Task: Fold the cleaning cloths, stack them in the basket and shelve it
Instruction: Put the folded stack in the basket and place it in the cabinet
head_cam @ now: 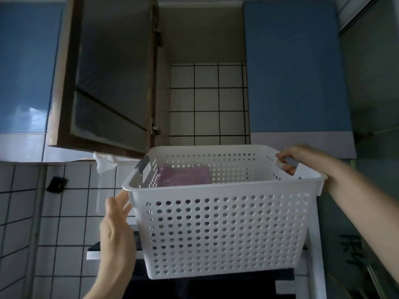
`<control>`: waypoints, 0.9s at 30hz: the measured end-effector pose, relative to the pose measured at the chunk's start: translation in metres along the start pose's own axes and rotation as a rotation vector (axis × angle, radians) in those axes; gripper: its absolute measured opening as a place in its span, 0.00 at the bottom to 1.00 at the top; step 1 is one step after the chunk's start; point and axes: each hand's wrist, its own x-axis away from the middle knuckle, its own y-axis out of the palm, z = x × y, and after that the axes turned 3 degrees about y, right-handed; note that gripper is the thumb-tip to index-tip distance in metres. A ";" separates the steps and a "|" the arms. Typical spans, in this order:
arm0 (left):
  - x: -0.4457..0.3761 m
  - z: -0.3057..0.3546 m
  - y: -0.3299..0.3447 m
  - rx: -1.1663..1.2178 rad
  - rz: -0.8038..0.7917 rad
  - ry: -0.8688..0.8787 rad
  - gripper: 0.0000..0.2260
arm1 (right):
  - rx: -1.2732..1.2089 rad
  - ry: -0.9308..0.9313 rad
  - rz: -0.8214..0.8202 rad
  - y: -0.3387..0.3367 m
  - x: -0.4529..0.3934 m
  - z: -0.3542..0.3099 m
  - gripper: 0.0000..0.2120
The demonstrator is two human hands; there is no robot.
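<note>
A white perforated plastic basket (224, 229) is held up in the air below an open wall cabinet (205, 93). A folded purple cloth (183, 175) lies inside it at the back left. My right hand (289, 158) grips the grey handle on the basket's right rim. My left hand (116, 225) is flat and open against the basket's left side, fingers spread, just under the rim. The cabinet's inside shows a tiled back wall and no items.
The cabinet's brown-framed door (108, 78) hangs open to the left, its lower edge near the basket's left handle. Blue cabinet fronts (295, 65) flank the opening. A white stove (311, 266) stands below. White wall tiles (71, 212) fill the left.
</note>
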 end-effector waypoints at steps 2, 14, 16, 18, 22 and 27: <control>0.011 0.001 0.009 -0.042 -0.050 0.113 0.26 | -0.015 0.002 -0.004 -0.004 -0.001 -0.008 0.07; -0.049 0.029 0.061 -0.139 0.066 0.273 0.27 | -0.191 -0.188 -0.043 -0.034 0.017 -0.054 0.05; -0.067 0.036 0.070 -0.127 0.084 0.293 0.29 | -0.334 -0.206 -0.071 -0.037 0.020 -0.064 0.10; -0.082 0.042 0.075 -0.105 0.092 0.332 0.30 | -0.444 -0.211 -0.094 -0.037 0.024 -0.074 0.12; -0.117 0.053 0.084 -0.100 0.079 0.430 0.30 | -0.577 -0.234 -0.052 -0.033 0.019 -0.089 0.11; -0.163 0.051 0.086 -0.088 0.103 0.490 0.28 | -0.592 -0.259 -0.040 -0.013 0.006 -0.103 0.09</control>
